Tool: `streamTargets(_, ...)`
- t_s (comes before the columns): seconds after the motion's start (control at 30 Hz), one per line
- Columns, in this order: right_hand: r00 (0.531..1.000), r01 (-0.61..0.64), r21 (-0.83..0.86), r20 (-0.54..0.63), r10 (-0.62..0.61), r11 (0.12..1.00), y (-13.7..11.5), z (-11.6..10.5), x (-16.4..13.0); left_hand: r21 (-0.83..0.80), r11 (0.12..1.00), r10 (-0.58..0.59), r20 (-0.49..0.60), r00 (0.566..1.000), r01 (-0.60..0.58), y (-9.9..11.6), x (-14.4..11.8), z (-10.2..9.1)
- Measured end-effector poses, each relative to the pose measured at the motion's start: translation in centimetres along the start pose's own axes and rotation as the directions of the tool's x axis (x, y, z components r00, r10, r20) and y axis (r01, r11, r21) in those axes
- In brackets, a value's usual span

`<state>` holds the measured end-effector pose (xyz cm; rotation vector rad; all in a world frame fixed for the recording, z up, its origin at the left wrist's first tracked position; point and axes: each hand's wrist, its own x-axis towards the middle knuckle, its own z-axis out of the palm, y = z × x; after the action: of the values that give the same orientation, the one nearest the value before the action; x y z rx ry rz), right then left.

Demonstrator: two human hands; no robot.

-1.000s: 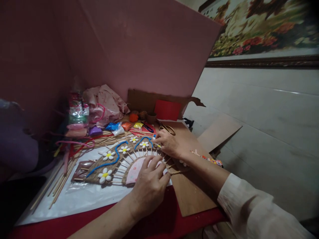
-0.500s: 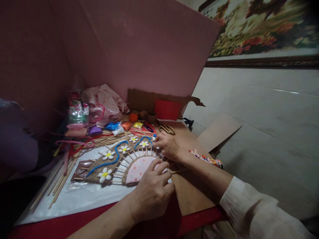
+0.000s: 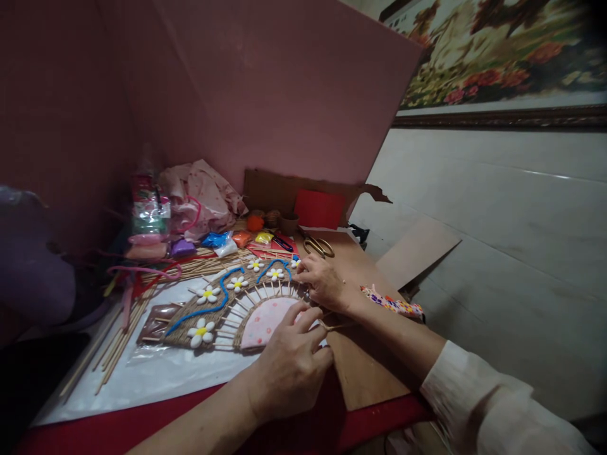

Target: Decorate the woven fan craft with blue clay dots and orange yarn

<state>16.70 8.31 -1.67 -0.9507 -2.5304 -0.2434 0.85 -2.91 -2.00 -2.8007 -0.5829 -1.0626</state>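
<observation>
A fan-shaped piece of sticks and twine (image 3: 184, 335) lies in front of me, decorated with white clay flowers (image 3: 201, 332) and a blue clay strip (image 3: 208, 311). At its base is a pink dotted half-circle (image 3: 265, 323). My left hand (image 3: 294, 363) is curled over the right end of this half-circle, its fingers closed on the fan's edge. On the fan's upper right side, my right hand (image 3: 322, 281) is bent with fingertips pinched together. What those fingertips hold is hidden. A thin tan strand (image 3: 336, 327) runs out between the two hands.
Gold-handled scissors (image 3: 317, 245) lie beyond my right hand on a brown board (image 3: 370, 373). Bagged coloured clay (image 3: 215, 241) and a crumpled pink cloth (image 3: 203, 196) sit at the back. Loose sticks (image 3: 114, 354) lie on the left over a white sheet (image 3: 156, 385).
My right hand has shifted slightly toward me along the fan. My left hand stays in place on the fan.
</observation>
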Motion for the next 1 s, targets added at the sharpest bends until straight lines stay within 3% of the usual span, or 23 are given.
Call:
streamTargets(0.23,0.997,-0.064,0.098,-0.047,0.068,0.993,-0.2,0.6,-0.2,-0.007,1.0,-0.02,-0.01,1.0,0.02,0.0,0.0,0.1)
streamTargets(0.67,0.996,-0.078,0.007,-0.041,0.078,0.997,-0.6,0.3,-0.5,0.009,1.0,-0.017,-0.033,0.999,0.017,0.0,0.1,0.2)
streamTargets(1.0,0.999,0.045,-0.075,-0.01,-0.045,0.996,-1.0,-0.1,-0.8,-0.009,1.0,-0.026,-0.006,1.0,0.026,0.0,0.0,0.3)
